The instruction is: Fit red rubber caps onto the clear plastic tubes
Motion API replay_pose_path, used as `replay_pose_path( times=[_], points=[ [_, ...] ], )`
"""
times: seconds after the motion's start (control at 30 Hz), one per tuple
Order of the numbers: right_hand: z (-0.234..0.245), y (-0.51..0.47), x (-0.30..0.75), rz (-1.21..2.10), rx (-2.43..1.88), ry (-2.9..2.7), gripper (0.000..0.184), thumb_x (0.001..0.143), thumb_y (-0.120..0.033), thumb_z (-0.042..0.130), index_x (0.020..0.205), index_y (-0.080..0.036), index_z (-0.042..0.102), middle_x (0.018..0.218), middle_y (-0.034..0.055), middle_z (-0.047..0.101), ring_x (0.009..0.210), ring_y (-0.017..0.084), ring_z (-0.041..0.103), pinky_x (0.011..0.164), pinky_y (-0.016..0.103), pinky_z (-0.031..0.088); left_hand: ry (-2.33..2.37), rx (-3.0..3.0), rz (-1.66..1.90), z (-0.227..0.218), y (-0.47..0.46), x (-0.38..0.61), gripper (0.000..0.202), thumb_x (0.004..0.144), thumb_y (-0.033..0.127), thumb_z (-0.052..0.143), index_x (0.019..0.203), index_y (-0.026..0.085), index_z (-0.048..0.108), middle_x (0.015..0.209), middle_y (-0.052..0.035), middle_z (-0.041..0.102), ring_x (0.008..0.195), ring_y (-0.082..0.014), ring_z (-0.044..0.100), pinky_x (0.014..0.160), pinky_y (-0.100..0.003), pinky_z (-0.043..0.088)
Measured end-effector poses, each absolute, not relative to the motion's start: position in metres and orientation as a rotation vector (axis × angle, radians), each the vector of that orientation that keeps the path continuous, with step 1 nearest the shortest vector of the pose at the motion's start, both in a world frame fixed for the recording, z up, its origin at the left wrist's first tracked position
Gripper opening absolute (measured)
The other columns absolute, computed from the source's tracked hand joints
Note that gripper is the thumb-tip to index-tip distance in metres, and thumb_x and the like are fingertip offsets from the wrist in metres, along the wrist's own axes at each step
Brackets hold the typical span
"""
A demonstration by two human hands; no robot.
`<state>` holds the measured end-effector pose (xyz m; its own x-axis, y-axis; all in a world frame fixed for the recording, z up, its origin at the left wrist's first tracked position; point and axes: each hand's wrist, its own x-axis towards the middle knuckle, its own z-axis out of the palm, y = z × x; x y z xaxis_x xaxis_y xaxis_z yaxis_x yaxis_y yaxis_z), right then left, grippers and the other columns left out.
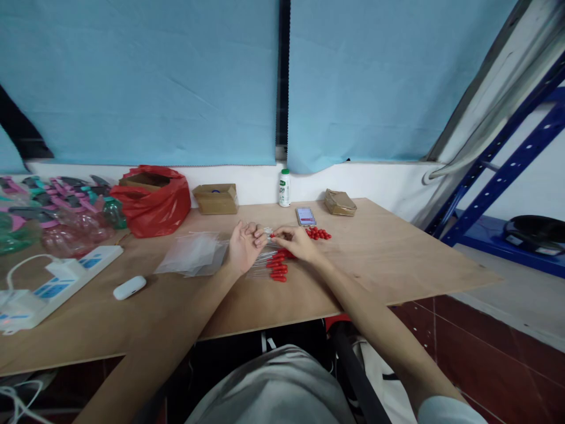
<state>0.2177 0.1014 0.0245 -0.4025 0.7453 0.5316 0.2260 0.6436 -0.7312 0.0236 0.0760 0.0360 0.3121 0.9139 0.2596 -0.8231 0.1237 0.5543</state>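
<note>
My left hand (245, 242) rests palm up on the wooden table (375, 259), fingers curled around thin clear tubes whose ends point right. My right hand (296, 241) sits just to the right, fingertips pinched near a small red cap at the tube ends. Under both hands lies a row of clear tubes with red caps (277, 271). A small heap of loose red caps (318, 234) lies to the right of my right hand. A pile of clear plastic bags (194, 254) lies left of my left hand.
A phone (305, 216), white bottle (285, 188), small cardboard boxes (216, 199) and a brown packet (339, 202) line the back edge. A red bag (152, 200), power strip (57, 284) and white case (129, 287) lie left. A blue shelf frame (507, 171) stands right.
</note>
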Motion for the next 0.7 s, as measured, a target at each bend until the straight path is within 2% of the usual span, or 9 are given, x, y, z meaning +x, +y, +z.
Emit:
replay_pose_path(
  times=[0.13,0.3,0.5,0.7],
  points=[
    [0.0206,0.1037,0.2162,0.913,-0.761,-1.857,0.032,0.086,-0.045,0.074,0.098,-0.015,0.073,0.077,0.0034,0.072,0.064,0.016,0.064,0.063,0.028,0.052,0.210,0.757,1.306,0.0347,0.0789,0.0239,0.041,0.102,0.038,0.049,0.070,0.020,0.032,0.072,-0.0001,0.040,0.057,-0.0112,0.042,0.057,-0.024,0.041],
    [0.0158,0.1055,0.2147,0.957,-0.771,-1.839,0.032,0.084,-0.046,0.075,0.096,-0.016,0.073,0.077,0.0036,0.072,0.064,0.016,0.066,0.065,0.028,0.054,0.315,0.878,1.335,0.0350,0.0824,0.0242,0.043,0.102,0.037,0.050,0.068,0.019,0.032,0.068,0.0011,0.040,0.054,-0.0101,0.040,0.055,-0.023,0.039],
    [0.0156,0.1032,0.2141,0.884,-0.802,-1.855,0.028,0.086,-0.042,0.074,0.094,-0.015,0.074,0.071,0.0025,0.070,0.061,0.016,0.063,0.061,0.027,0.050,0.354,0.969,1.343,0.0350,0.0838,0.0249,0.045,0.103,0.037,0.048,0.066,0.019,0.031,0.065,0.0013,0.040,0.052,-0.0098,0.036,0.052,-0.023,0.034],
    [0.0190,0.0990,0.2144,0.740,-0.815,-1.914,0.025,0.085,-0.039,0.073,0.087,-0.014,0.075,0.072,0.0018,0.070,0.060,0.012,0.056,0.059,0.024,0.043,0.360,0.983,1.324,0.0362,0.0831,0.0254,0.045,0.104,0.037,0.046,0.065,0.019,0.032,0.061,0.0027,0.033,0.050,-0.0098,0.032,0.050,-0.022,0.032]
  ],
)
